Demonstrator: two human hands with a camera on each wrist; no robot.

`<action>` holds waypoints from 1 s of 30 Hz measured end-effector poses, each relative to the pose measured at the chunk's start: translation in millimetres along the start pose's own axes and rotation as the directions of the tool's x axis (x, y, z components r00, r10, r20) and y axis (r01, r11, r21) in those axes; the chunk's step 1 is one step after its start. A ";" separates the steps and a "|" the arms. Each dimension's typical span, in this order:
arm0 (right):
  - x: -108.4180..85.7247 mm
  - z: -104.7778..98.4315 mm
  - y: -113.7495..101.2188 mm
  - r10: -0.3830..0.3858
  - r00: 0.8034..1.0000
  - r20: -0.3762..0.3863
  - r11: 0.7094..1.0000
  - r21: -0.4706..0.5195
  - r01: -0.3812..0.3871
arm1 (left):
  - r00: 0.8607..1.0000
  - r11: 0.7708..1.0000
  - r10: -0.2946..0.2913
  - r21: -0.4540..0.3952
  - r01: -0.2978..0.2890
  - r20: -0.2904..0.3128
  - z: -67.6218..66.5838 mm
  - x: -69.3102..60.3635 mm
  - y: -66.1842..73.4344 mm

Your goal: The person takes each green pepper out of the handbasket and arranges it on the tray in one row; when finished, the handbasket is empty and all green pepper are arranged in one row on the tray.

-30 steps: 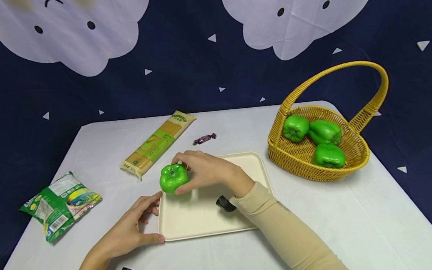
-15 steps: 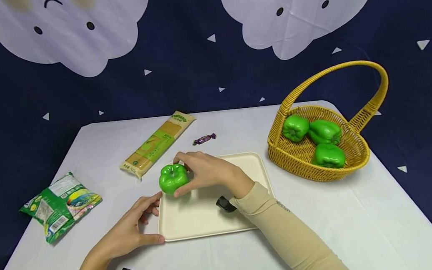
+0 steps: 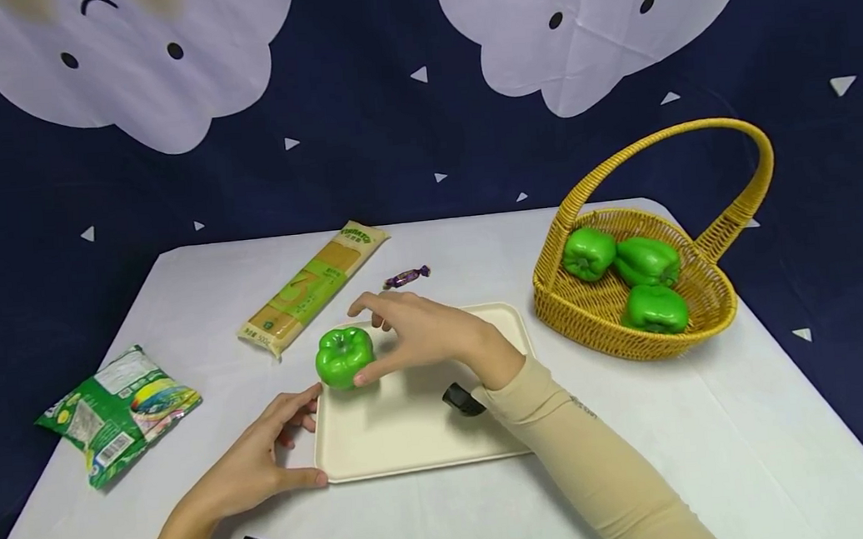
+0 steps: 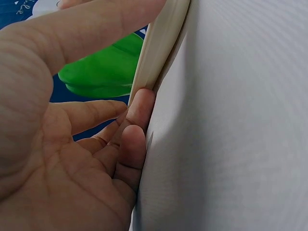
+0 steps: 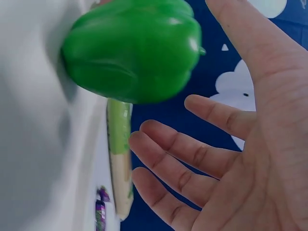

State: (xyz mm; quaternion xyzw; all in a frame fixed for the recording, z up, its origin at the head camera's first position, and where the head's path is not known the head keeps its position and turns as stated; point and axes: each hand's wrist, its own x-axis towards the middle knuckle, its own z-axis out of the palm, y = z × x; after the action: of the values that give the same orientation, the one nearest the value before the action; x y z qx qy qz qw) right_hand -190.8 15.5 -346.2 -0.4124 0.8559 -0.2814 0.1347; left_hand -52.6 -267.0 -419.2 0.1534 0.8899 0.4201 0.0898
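A green bell pepper [image 3: 343, 357] sits upright at the far left corner of the cream tray [image 3: 413, 438]. My right hand [image 3: 428, 332] is beside it over the tray, fingers spread. In the right wrist view the fingers of this hand [image 5: 192, 163] are apart from the pepper [image 5: 132, 53], with a gap between. At the tray's left edge, my left hand [image 3: 253, 466] rests with the thumb at the near corner and the fingertips further back. The left wrist view has those fingertips [image 4: 142, 103] touching the tray's rim [image 4: 161, 43].
A wicker basket [image 3: 582, 326] with a tall handle stands at the right, holding three green peppers [image 3: 649, 263]. Behind the tray lie a pack of noodles [image 3: 316, 290] and a purple-wrapped candy [image 3: 406, 277]. A green snack bag [image 3: 122, 412] lies at the left.
My right hand has let go of the green bell pepper, its fingers spreading and moving slightly right. The pepper stays on the tray. My left hand has kept its place at the tray edge.
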 end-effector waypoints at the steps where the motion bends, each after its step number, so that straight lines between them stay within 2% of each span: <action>1: -1.6 -2.9 -0.1 -0.002 1.000 0.000 1.000 0.007 0.002 | 1.000 1.000 0.001 0.001 -0.001 0.000 0.2 -0.2 -0.1; 10: -31.1 -33.0 5.9 0.029 0.999 -0.023 1.000 0.001 -0.029 | 1.000 1.000 -0.014 0.019 0.015 -0.012 1.3 -0.9 0.5; 18: -74.8 -64.5 17.5 0.080 0.995 -0.057 0.997 -0.011 -0.081 | 1.000 1.000 -0.009 0.008 0.009 0.000 0.0 1.0 0.6; 24: -110.4 -87.3 24.2 0.152 0.987 -0.057 0.988 -0.015 -0.153 | 1.000 1.000 -0.014 0.012 0.014 -0.001 0.3 0.6 0.7; 30: -147.2 -105.4 32.4 0.188 0.978 -0.090 0.979 -0.058 -0.194 | 1.000 1.000 -0.002 0.018 0.002 -0.003 -0.2 0.8 1.3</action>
State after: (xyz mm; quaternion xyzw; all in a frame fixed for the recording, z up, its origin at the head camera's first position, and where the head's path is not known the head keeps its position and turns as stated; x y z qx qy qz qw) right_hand -168.1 185.9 -280.7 -0.3203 0.9054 -0.2554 0.1113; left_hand -53.1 -266.0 -418.2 0.1528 0.8938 0.4124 0.0878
